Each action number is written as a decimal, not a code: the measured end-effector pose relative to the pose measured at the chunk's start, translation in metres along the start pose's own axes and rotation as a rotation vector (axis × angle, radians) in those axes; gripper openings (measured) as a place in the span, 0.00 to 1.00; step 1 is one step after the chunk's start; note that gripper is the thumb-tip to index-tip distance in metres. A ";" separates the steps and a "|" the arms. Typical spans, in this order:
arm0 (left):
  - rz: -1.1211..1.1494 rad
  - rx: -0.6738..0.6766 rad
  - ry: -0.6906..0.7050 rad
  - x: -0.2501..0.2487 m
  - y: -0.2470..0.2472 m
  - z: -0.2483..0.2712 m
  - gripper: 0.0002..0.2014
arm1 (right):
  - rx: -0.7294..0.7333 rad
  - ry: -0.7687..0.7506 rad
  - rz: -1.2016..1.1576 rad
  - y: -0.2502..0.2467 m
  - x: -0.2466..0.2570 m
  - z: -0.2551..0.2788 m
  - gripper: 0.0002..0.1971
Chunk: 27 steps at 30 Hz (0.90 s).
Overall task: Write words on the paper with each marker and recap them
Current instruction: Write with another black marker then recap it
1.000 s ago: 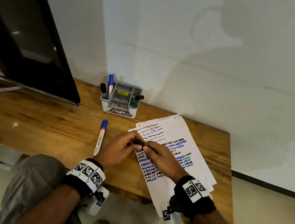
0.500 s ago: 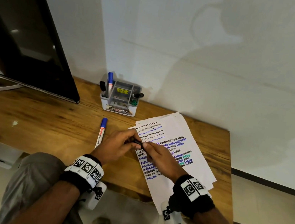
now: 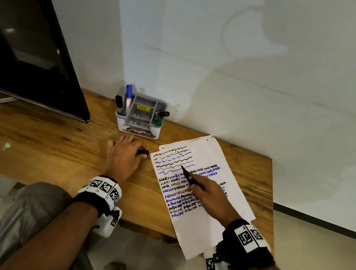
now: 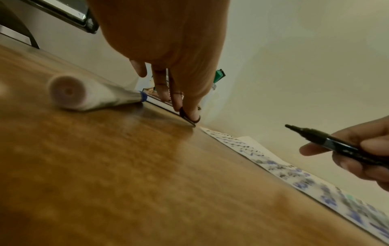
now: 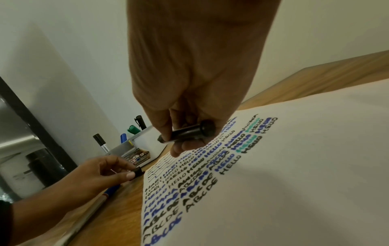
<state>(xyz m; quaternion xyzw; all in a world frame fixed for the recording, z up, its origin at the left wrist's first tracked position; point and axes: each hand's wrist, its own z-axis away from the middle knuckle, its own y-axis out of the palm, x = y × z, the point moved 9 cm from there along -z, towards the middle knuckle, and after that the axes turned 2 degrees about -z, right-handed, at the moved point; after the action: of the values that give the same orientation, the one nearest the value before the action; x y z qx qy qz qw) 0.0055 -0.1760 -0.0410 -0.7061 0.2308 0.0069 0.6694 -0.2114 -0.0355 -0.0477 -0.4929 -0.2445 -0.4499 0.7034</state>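
The wooden table (image 3: 53, 144) carries the paper (image 3: 229, 190), a marker organizer (image 3: 138, 128), and a blue-capped marker (image 4: 94, 94).

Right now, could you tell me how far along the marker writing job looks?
Well underway. The paper already carries rows of black, blue and some green words. In hand: the right hand holds an uncapped black marker with its tip above the sheet, and the left hand pinches its black cap at the desk. Left: writing with this marker, recapping it, perhaps other markers in the organizer.
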 end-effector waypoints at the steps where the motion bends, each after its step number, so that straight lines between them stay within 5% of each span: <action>1: -0.014 -0.012 -0.003 0.001 -0.001 -0.001 0.07 | -0.014 0.000 -0.005 -0.002 -0.003 0.002 0.18; 6: -0.034 -0.052 -0.043 0.007 -0.007 -0.001 0.05 | -0.046 -0.012 -0.128 -0.013 -0.017 0.007 0.22; 15: -0.043 0.010 -0.087 0.009 -0.007 0.002 0.14 | -0.095 -0.094 -0.335 -0.030 -0.013 0.020 0.05; 22: -0.026 0.067 -0.028 0.000 -0.006 0.009 0.15 | -0.070 -0.079 -0.711 -0.047 -0.034 0.036 0.21; 27: 0.011 0.166 0.260 -0.057 0.004 0.033 0.19 | -0.179 -0.147 -0.853 -0.062 -0.050 0.051 0.18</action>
<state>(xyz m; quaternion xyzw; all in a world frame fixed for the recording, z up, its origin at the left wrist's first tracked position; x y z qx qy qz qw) -0.0368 -0.1266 -0.0303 -0.6420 0.3192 -0.1002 0.6898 -0.2848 0.0239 -0.0376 -0.4376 -0.4354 -0.6832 0.3901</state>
